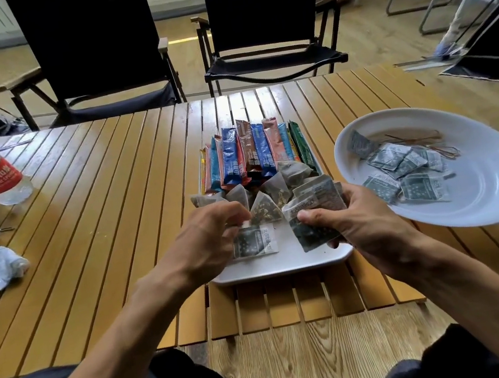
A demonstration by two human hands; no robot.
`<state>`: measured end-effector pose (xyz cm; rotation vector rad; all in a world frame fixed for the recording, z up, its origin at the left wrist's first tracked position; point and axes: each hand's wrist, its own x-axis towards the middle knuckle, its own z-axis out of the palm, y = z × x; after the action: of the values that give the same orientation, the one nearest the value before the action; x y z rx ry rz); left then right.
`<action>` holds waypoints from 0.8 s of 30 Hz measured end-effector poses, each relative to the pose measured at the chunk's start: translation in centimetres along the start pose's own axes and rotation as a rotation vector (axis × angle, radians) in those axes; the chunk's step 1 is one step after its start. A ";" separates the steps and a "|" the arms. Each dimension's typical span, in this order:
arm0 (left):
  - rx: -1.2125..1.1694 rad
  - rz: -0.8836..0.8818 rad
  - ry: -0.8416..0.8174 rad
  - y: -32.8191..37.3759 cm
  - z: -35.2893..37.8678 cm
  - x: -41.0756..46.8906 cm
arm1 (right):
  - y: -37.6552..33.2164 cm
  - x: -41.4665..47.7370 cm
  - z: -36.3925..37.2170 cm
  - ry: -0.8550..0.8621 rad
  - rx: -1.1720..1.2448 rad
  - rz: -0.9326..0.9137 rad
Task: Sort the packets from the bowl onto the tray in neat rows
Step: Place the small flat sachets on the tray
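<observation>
On the table [100, 209], the left hand [207, 239] curls its fingers [239, 219] onto the top edge of a flat packet [254, 243] lying at the near end of the white tray [285, 268]. The right hand [352, 225] grips a bundle of packets [312, 212] over the tray's near right corner. Stick packets [252, 153] line the far end with pyramid bags [273, 185] in front, and loose packets [398, 164] lie in the bowl [491, 187] to the right.

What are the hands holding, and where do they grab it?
The right hand grips a stack of dark packets across the middle, thumb on top. The left hand pinches one dark packet by its top edge.
</observation>
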<state>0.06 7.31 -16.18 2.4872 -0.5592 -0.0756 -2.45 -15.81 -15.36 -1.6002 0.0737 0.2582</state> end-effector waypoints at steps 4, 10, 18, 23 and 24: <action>0.079 0.028 -0.042 -0.5 -0.1 -0.7 | 0.0 0.0 0.1 -0.002 0.003 -0.002; 0.176 0.008 -0.024 -0.6 0.7 -0.9 | 0.2 -0.1 0.2 0.026 0.002 0.002; 0.211 0.052 -0.001 -0.7 1.1 -0.8 | 0.2 -0.3 0.4 0.036 0.015 -0.001; -0.358 -0.023 -0.024 2.8 1.2 -0.2 | 0.1 -0.4 0.9 -0.016 0.035 -0.008; -0.451 -0.062 -0.063 3.3 1.4 0.0 | 0.1 -0.4 1.0 -0.021 0.035 -0.010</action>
<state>-1.39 4.09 -15.45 2.0669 -0.4338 -0.2737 -2.92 -14.87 -15.37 -1.5623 0.0537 0.2645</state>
